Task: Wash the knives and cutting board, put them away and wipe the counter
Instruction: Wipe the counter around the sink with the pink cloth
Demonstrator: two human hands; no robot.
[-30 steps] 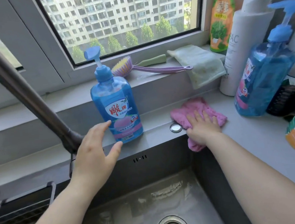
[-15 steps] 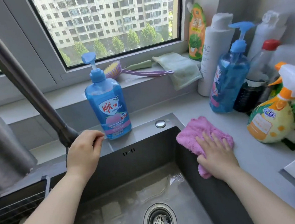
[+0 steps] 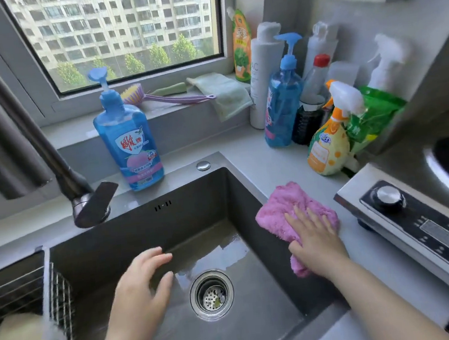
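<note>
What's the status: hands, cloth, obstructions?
Right hand flat on fluffy pink cloth on grey counter. Left hand open, empty, over dark steel sink. Orange-and-yellow spray bottle and silver stove crowd the counter ahead.

Single head cam; wide-angle; looks fwd & down into sink (image 3: 146, 234); close range; window (image 3: 118, 33) at top.

Bright daylight floods in through the window (image 3: 123, 33), edges bend with wide-angle distortion, and the left hand (image 3: 140, 288) is slightly motion-blurred.
</note>
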